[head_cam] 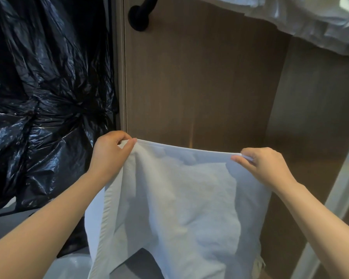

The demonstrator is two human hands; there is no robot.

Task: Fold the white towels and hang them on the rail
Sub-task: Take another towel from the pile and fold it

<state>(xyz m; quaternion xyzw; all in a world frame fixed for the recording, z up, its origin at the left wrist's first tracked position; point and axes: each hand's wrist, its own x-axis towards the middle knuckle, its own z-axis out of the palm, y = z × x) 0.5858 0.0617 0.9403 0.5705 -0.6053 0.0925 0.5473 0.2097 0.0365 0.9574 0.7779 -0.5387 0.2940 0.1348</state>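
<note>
A white towel (181,198) hangs spread out in front of me, its top edge stretched between both hands. My left hand (111,152) pinches the top left corner. My right hand (264,164) pinches the top right corner. The towel's lower part drops out of view at the bottom. A black rail bracket (139,16) sticks out of the brown wooden panel (199,77) at the top. More white towels (310,19) hang bunched at the top right.
A crumpled black plastic bag (44,97) fills the left side. A pale metal bar (334,200) runs diagonally at the right edge. A white plastic bag (73,266) lies at the bottom left.
</note>
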